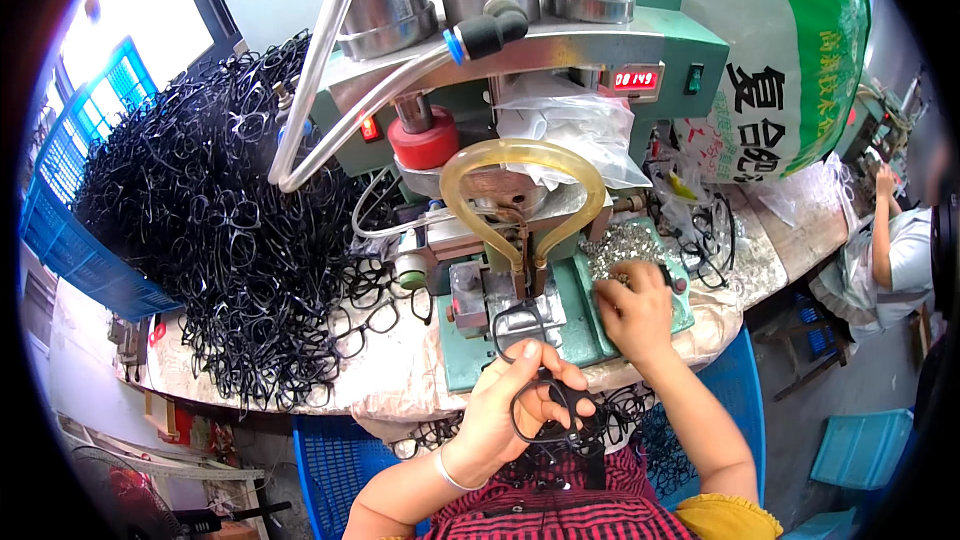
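My left hand (pixel 497 402) is closed on a black eyeglass frame (pixel 570 395), thumb and fingers around its middle. The frame's far rim reaches up to the metal block under the press's pointed tip (pixel 522 285); whether it touches is hard to tell. Over a green tray, my right hand (pixel 638 312) has its fingers curled down at the near edge of a heap of tiny silvery metal parts (pixel 622 245). What is between those fingertips, if anything, is too small to make out. A thick yellowish tube (pixel 595 170) loops down to the press tip.
The green press (pixel 690 50) with metal cylinders fills the far side. A large heap of black eyeglass frames (pixel 240 210) covers the left of the table, beside a blue basket (pixel 85 240). More frames lie near my lap, between blue bins (pixel 340 460). Another person (pixel 885 250) sits far right.
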`<control>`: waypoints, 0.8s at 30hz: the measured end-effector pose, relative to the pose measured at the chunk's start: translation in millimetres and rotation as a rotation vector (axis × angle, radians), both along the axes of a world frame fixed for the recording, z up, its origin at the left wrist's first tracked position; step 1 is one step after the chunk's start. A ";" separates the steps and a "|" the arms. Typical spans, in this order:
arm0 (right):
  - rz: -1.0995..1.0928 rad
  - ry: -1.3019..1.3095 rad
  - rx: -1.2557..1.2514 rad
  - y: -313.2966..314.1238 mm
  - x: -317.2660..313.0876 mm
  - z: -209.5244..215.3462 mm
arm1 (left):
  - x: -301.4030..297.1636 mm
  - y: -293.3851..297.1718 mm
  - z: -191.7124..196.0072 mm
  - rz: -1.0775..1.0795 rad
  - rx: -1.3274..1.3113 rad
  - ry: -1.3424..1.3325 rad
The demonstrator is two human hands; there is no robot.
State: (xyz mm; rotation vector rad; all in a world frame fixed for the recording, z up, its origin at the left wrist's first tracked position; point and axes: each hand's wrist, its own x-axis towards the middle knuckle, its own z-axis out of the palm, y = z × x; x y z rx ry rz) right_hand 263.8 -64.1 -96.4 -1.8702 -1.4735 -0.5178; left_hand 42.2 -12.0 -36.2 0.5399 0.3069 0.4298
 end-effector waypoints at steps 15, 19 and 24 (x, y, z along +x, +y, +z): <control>-0.040 1.133 0.563 -10.0 21.6 -44.2 | -123.6 109.6 -8.0 1.037 1.104 0.703; 0.039 1.056 0.385 21.0 4.7 -20.4 | -107.5 183.1 -0.9 1.177 1.716 0.949; 0.023 0.835 0.252 15.7 -4.6 -8.5 | -65.5 242.6 -10.0 1.114 2.093 1.300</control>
